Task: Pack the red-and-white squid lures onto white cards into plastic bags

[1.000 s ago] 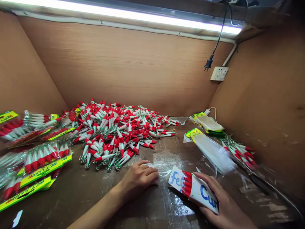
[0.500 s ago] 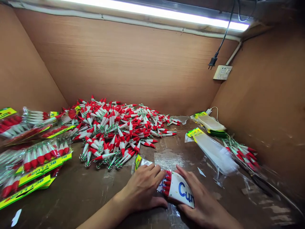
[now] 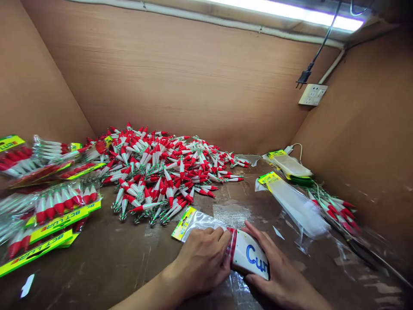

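White block: rt end gripped in R hand, L hand at other end clutching bag.

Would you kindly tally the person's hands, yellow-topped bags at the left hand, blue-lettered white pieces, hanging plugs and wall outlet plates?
Left hand and right hand: 2
Yellow-topped bag at the left hand: 1
Blue-lettered white piece: 1
Hanging plug: 1
Wall outlet plate: 1
Total: 6

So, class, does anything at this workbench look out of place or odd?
Yes: the black plug dangles near the wall socket, not plugged in. A white scrap also lies apart on the tabletop, looking like litter.
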Action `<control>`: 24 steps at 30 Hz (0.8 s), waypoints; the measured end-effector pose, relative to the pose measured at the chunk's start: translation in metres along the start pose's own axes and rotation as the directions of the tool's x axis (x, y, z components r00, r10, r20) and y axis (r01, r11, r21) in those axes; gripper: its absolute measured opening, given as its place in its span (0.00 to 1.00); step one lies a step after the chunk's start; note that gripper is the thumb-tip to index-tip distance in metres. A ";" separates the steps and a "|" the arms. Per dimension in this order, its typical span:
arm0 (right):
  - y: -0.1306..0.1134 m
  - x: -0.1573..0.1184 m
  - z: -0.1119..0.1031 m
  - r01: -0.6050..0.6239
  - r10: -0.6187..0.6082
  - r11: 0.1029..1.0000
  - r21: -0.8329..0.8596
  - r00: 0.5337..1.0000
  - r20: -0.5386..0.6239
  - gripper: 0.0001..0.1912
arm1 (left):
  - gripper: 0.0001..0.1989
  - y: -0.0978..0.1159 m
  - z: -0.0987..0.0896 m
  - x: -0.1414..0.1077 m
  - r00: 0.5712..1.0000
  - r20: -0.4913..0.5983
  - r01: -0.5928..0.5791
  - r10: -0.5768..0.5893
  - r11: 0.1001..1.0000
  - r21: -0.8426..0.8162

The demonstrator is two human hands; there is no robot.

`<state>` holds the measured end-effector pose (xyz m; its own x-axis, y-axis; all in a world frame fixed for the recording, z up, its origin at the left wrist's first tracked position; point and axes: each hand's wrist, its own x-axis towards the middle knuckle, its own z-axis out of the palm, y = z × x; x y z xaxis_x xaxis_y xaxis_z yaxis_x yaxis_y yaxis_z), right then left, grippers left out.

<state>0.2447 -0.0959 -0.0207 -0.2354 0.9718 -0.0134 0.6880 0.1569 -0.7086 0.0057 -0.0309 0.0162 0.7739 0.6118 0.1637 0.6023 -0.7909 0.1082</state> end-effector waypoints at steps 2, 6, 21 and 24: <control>0.002 -0.001 0.002 0.017 -0.017 1.000 -0.019 1.000 -0.003 0.53 | 0.06 0.004 0.005 0.001 0.997 -0.041 0.065 -0.065 0.998 0.001; 0.003 -0.002 0.005 0.031 -0.032 0.998 -0.051 0.999 -0.017 0.53 | 0.09 -0.001 0.014 0.003 0.969 -0.098 0.222 -0.225 0.974 -0.043; 0.010 -0.006 0.015 0.081 -0.096 0.982 -0.169 0.992 -0.079 0.51 | 0.22 0.002 0.009 0.001 0.988 -0.076 0.124 -0.137 0.980 -0.159; 0.006 -0.006 0.010 0.092 -0.107 0.978 -0.189 0.992 -0.068 0.45 | 0.09 0.000 0.011 0.001 0.992 -0.059 0.105 -0.112 0.988 -0.114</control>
<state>0.2437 -0.1026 -0.0322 -0.2604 0.9592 0.1104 0.7809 0.2765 -0.5602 0.0085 -0.0301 0.0056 0.6887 0.6947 0.2078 0.6541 -0.7188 0.2355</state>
